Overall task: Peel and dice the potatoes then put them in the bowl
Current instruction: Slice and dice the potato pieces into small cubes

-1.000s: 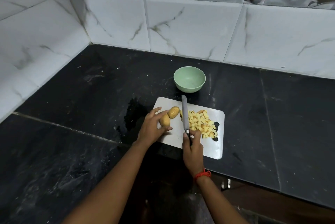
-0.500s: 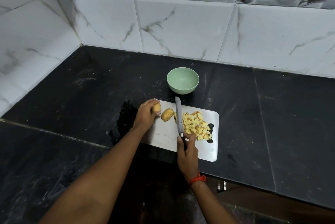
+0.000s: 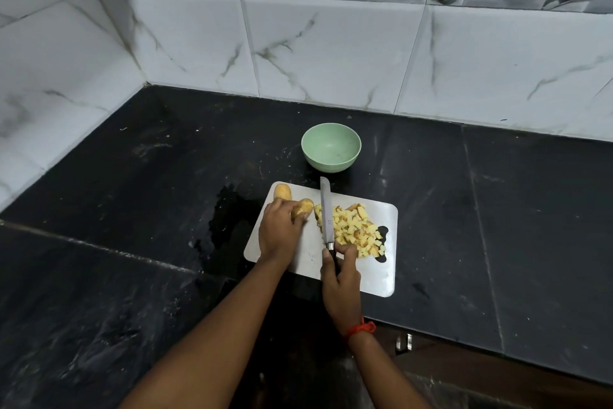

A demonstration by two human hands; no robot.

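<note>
A steel cutting board [image 3: 381, 279] lies on the black counter. A heap of diced potato [image 3: 356, 229] covers its right half. One whole potato [image 3: 282, 191] sits alone at the board's far left corner. My left hand [image 3: 278, 233] grips a second potato [image 3: 303, 207] beside it. My right hand [image 3: 341, 279] holds the handle of a knife [image 3: 325, 209], whose blade points away from me along the left side of the dice. An empty green bowl [image 3: 331, 147] stands just beyond the board.
White marble-look tiled walls [image 3: 331, 50] close the counter at the back and left. A dark wet patch [image 3: 229, 223] lies left of the board. The counter's front edge [image 3: 497, 355] runs at the lower right, with a cabinet below.
My left hand set one potato down at the board's far left corner, then moved right and took hold of the other potato. The knife stayed in place.
</note>
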